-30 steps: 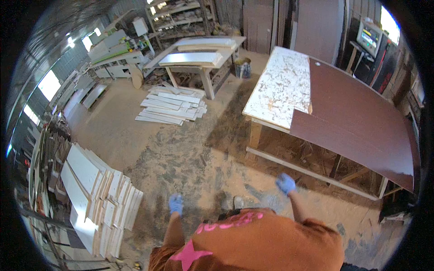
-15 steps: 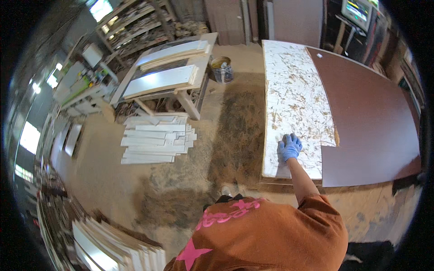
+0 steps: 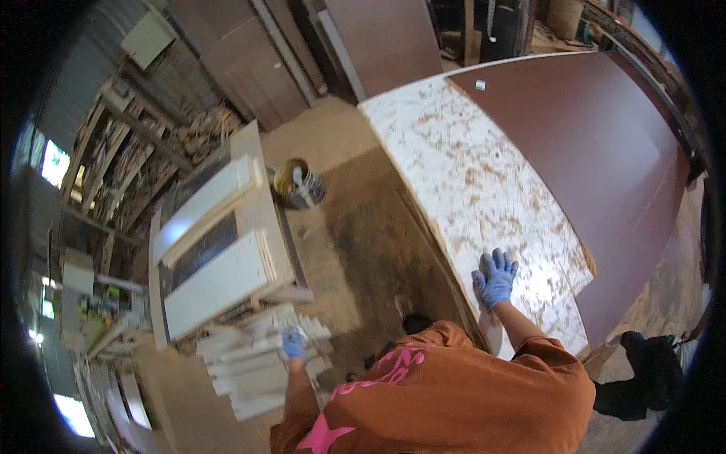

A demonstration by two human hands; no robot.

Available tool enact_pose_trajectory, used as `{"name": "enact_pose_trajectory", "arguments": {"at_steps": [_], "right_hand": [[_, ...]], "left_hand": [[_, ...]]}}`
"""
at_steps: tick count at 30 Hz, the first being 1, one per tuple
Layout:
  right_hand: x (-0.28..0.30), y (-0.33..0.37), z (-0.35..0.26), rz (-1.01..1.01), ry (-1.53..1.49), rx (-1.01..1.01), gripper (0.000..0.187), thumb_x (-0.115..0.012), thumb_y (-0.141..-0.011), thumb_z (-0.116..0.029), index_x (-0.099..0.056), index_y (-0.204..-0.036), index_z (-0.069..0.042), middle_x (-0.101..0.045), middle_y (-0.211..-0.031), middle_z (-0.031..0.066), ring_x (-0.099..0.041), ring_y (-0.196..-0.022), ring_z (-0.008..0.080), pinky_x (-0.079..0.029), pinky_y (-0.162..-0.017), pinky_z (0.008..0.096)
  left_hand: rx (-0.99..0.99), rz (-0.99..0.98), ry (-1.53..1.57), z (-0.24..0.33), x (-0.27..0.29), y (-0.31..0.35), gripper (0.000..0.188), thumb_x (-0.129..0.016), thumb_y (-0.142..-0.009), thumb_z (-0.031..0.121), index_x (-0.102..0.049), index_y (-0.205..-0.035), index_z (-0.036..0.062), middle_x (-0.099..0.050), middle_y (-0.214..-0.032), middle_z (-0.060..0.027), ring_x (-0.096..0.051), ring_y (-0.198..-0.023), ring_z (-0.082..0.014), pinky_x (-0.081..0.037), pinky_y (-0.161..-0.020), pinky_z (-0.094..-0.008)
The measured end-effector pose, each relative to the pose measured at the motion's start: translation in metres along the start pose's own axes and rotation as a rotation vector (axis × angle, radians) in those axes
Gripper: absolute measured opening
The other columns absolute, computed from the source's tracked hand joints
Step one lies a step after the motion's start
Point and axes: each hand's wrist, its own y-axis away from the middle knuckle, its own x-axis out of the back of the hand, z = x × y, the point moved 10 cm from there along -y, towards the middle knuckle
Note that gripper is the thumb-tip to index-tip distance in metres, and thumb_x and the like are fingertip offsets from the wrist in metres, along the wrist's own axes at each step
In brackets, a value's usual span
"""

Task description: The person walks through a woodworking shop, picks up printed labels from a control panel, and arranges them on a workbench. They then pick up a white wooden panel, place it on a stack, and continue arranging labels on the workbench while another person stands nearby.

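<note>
My right hand [image 3: 496, 278], in a blue glove, lies with fingers spread on a white board [image 3: 446, 166] marked with brown, scraped-looking patches. That board is beside a large brown sheet [image 3: 575, 129], which lies along its right side. Out to the left, my left hand [image 3: 293, 345], gloved in blue too, hangs over several white strips [image 3: 242, 378] lying on the floor. Blur hides its fingers, so I cannot tell whether it touches or holds anything.
A low wooden table [image 3: 246, 144] on the left bears stacked white panels [image 3: 215, 284]. Beside it stands a bucket [image 3: 313, 197]. Shelves of scrap wood [image 3: 113, 163] and tall brown panels [image 3: 386, 38] stand farther back. Black cloth [image 3: 643, 378] lies at the right.
My left hand has come into view over the floor strips. The view has swung and tilted to the right. My right hand stays on the white board, its fingers now more spread.
</note>
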Motion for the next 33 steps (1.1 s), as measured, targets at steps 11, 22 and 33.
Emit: {"name": "enact_pose_trajectory", "arguments": {"at_steps": [11,22,33], "right_hand": [[-0.12,-0.292,-0.172,0.056,-0.001,0.024,0.053,-0.057,-0.083,-0.048,-0.054,-0.127,-0.019,-0.038,-0.145,0.0139,-0.03,-0.135,0.0356,-0.009,-0.11,0.061],[-0.115,-0.432,-0.176,0.437,0.177,-0.139,0.042,-0.045,-0.091,-0.042,-0.064,-0.113,-0.012,-0.058,-0.125,0.0147,-0.053,-0.115,0.0336,-0.036,-0.099,0.0463],[-0.229,-0.708,-0.307,0.314,-0.063,0.112,0.034,-0.057,-0.088,-0.029,-0.063,-0.11,-0.003,-0.06,-0.119,0.0163,-0.056,-0.109,0.0324,-0.042,-0.094,0.0424]], "left_hand": [[-0.128,-1.329,-0.641,-0.081,-0.306,-0.192,0.023,-0.051,-0.095,0.025,-0.064,-0.094,0.0059,-0.06,-0.083,-0.0067,-0.053,-0.077,-0.0212,-0.045,-0.071,-0.0357],[0.003,0.166,-1.032,0.307,-0.225,-0.607,0.076,-0.058,-0.083,0.049,-0.033,-0.143,0.0101,-0.027,-0.147,-0.0279,-0.031,-0.133,-0.0454,-0.031,-0.107,-0.0493],[0.492,0.541,-1.346,0.25,-0.152,-0.707,0.097,-0.064,-0.075,0.054,-0.014,-0.151,0.0185,-0.008,-0.156,-0.0178,-0.006,-0.143,-0.0395,-0.018,-0.112,-0.0519]]}}
